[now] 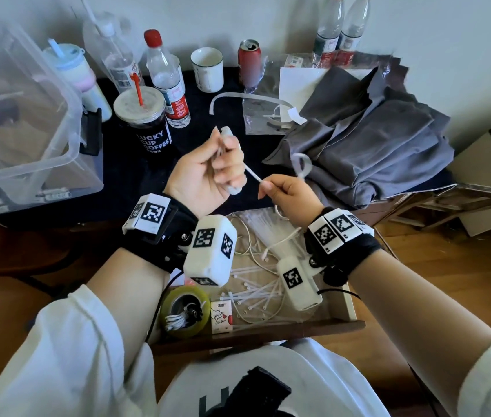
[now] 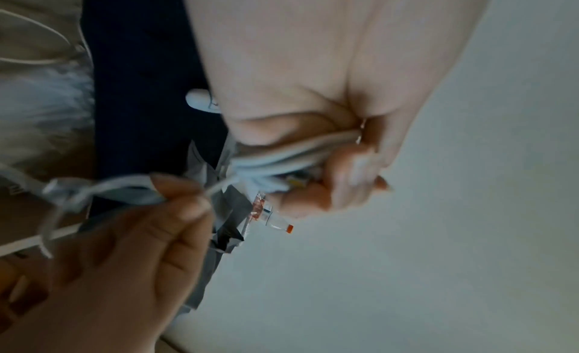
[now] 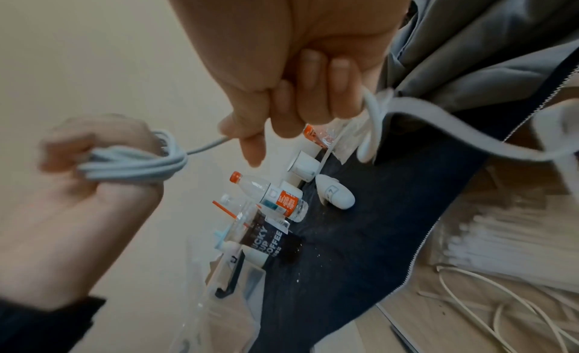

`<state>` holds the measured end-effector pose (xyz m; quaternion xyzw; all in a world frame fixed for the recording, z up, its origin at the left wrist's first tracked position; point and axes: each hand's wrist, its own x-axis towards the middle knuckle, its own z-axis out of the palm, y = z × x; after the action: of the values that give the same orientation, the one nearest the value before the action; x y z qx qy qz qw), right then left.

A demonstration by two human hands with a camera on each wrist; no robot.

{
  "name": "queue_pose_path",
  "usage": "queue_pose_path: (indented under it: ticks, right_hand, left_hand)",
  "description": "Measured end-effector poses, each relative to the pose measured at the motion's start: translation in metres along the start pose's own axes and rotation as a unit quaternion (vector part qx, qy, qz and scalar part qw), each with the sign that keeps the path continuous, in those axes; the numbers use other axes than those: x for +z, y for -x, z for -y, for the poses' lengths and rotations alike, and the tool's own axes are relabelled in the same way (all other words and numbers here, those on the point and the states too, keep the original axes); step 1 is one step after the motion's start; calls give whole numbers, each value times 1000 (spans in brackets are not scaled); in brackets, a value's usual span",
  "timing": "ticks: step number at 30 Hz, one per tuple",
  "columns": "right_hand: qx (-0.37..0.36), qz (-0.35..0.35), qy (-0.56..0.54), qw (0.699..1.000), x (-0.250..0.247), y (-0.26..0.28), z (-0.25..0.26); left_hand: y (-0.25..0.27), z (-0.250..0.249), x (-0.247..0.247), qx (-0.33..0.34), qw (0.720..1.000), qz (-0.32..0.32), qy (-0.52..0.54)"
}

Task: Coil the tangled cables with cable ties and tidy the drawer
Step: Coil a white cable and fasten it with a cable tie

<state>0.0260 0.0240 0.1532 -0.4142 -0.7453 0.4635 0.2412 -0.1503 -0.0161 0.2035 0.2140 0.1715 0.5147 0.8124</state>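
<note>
My left hand (image 1: 223,167) is raised above the dark tabletop and grips a coil of white cable (image 1: 233,188), several loops wound round its curled fingers (image 3: 134,162). A free strand runs from the coil to my right hand (image 1: 270,186), which pinches it between thumb and fingers; the slack (image 1: 301,164) loops up behind that hand. Below both wrists lies the open wooden drawer (image 1: 349,299), with loose white cable ties (image 1: 256,293), a bundle of ties (image 1: 268,233) and a thin tangled white cable (image 1: 250,251).
In the drawer's left corner sit a tape roll (image 1: 184,308) and a small carton (image 1: 221,316). On the table stand a clear plastic box (image 1: 27,121), a coffee cup (image 1: 145,124), bottles (image 1: 167,82), a mug (image 1: 207,69) and a can (image 1: 248,63). Grey cloth (image 1: 373,145) is heaped on the right.
</note>
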Motion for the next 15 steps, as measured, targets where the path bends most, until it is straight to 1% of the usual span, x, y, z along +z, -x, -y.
queue_pose_path:
  ticks: [2,3,6,7,9,12,13,15]
  right_hand:
    - [-1,26,16,1000,4,2,0]
    - [-3,42,30,999,7,4,3]
    - [-5,91,80,993,14,6,15]
    - [-2,97,96,991,16,7,18]
    - [2,95,116,989,15,11,21]
    - [-10,77,124,989,9,15,26]
    - [-15,70,122,990,7,16,27]
    - [-17,64,120,991,4,15,28]
  left_hand:
    - [-5,2,4,77,994,-78,-26]
    - [-9,5,4,103,988,-104,-47]
    - [-19,14,3,132,967,-176,-125]
    - [-22,17,2,132,956,-204,-163]
    - [-24,22,-3,124,926,-246,-259]
    - [-19,25,-13,86,879,-277,-378]
    - [-16,26,-16,60,872,-286,-392]
    - [-9,30,-20,0,875,-282,-394]
